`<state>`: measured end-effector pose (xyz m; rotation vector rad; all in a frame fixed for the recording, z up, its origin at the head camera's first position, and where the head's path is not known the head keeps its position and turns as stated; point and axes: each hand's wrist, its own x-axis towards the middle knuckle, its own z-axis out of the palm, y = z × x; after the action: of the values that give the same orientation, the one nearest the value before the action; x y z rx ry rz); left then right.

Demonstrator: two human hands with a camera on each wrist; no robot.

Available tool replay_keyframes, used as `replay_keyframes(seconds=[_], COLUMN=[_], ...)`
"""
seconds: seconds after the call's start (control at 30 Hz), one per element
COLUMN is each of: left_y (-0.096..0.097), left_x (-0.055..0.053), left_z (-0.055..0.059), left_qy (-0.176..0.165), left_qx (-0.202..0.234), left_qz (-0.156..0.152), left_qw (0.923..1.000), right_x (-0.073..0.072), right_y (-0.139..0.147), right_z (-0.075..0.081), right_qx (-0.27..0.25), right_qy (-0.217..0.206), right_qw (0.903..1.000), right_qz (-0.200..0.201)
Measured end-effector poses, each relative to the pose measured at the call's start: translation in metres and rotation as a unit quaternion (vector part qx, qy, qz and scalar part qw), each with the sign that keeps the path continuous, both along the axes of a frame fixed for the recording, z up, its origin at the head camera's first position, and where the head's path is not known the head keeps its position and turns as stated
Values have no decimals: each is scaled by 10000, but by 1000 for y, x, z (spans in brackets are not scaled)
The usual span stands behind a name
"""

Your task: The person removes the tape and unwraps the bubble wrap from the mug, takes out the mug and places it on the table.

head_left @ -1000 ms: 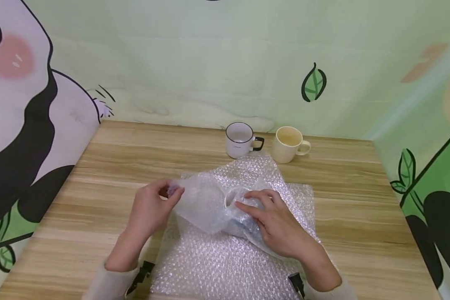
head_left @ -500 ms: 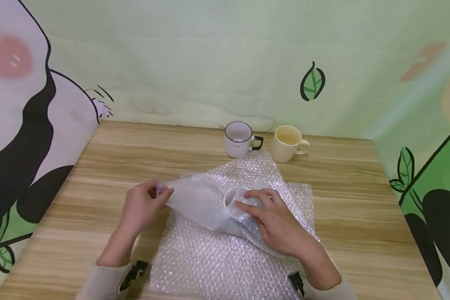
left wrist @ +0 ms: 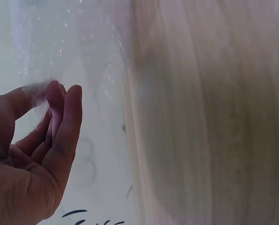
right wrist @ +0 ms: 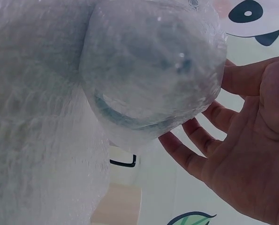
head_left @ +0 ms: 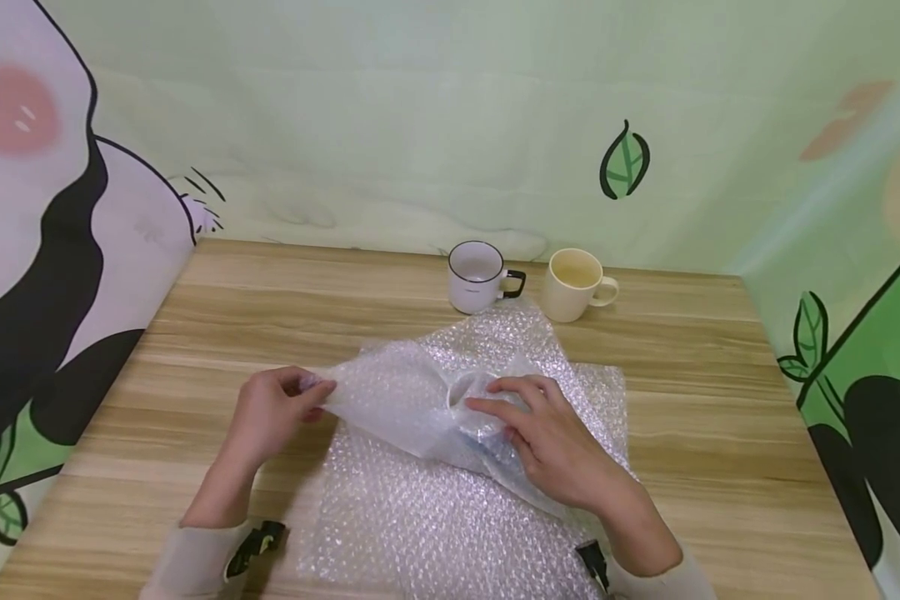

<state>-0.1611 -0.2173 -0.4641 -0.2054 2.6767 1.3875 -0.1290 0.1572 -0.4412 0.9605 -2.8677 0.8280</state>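
Observation:
A cup (head_left: pixel 461 393) with a pale rim and bluish markings lies within bubble wrap (head_left: pixel 390 400) near the middle of the table. My right hand (head_left: pixel 562 446) holds the wrapped cup from the right, fingers at its rim. In the right wrist view, the thumb and fingers of the right hand (right wrist: pixel 242 136) curve about the covered cup (right wrist: pixel 148 70). At the left, my left hand (head_left: pixel 270 417) pinches the end of the wrap, stretched out taut from the cup. That film (left wrist: pixel 78 37) hangs from the left fingertips in the left wrist view. Wrap blurs the cup's shape.
Under the cup, more bubble wrap (head_left: pixel 420 533) spreads over the wooden table (head_left: pixel 720 417). A white mug with a black rim and handle (head_left: pixel 474 287) and a cream mug (head_left: pixel 567 296) stand behind, near the printed backdrop (head_left: pixel 390 125).
My left hand has moved left and slightly down, drawing the bubble wrap flap out longer and flatter. The right hand has stayed at the cup.

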Motion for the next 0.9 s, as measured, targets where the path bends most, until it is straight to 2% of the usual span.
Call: replay_keyframes(seconds=[0.2, 0.3, 0.37, 0.47, 0.57, 0.67, 0.73, 0.8, 0.9], left_y=[-4, -7, -8, -7, 1, 15, 25, 34, 48], left_x=[-2, -4, -4, -4, -1, 3, 5, 7, 9], left_z=[0, 1, 3, 11, 25, 39, 47, 53, 58], left_qy=[-265, -237, -21, 519, 1089, 1540, 1756, 1868, 1757], left_qx=[24, -89, -253, -736, -1293, -1451, -1449, -1420, -1440], left_qz=[-15, -39, -58, -21, 23, -78, -285, -640, -1328], left_qw=[9996, 9997, 9997, 9959, 9856, 9773, 9733, 9700, 9647], right_x=[-1, -2, -2, -1, -1, -1, -1, -1, -1], right_y=[0, 0, 0, -1, -1, -2, -2, -2, -2], right_z=[-1, -2, -2, -2, -2, -1, -1, -1, -1], right_qx=[-46, -68, -61, -40, -42, -46, -48, -31, -23], right_qy=[110, 197, 237, 258, 272, 305, 306, 282, 261], right_qw=[9999, 9998, 9997, 9997, 9996, 9995, 9995, 9996, 9997], right_qz=[36, 51, 50, 31, 10, 17, 25, 20, 9])
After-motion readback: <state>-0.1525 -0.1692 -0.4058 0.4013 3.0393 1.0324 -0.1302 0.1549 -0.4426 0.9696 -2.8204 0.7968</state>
